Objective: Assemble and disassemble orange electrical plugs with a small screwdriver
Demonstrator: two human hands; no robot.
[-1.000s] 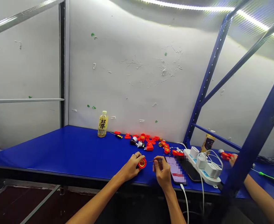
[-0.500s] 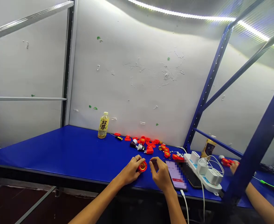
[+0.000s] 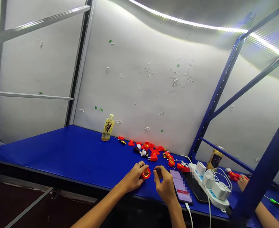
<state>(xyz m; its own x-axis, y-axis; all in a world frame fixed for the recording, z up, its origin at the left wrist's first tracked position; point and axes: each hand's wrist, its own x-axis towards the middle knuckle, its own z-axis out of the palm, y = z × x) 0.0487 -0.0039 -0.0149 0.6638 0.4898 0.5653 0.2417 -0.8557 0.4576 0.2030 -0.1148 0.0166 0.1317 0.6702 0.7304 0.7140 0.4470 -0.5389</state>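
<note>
The person's left hand (image 3: pixel 135 177) rests on the blue tabletop (image 3: pixel 77 158) near its front edge and pinches a small round red part with a yellow centre (image 3: pixel 146 173) between thumb and fingers, the open round face turned up and toward the right. The right hand (image 3: pixel 163 185) lies just beside it on the right, its fingers curled together at the tips around something small and dark (image 3: pixel 157 170); whether that is a tool or a loose piece cannot be told. The red part thus sits between the two hands, in the left grip, with the right fingertips close to its right side but, as far as can be seen, not touching it. Just right of the right hand lies a phone (image 3: pixel 181 188) on a white cable, and behind the hands a scatter of red parts (image 3: pixel 153 150). A co-worker's hand (image 3: pixel 242 183) works well apart at the far right.
</note>
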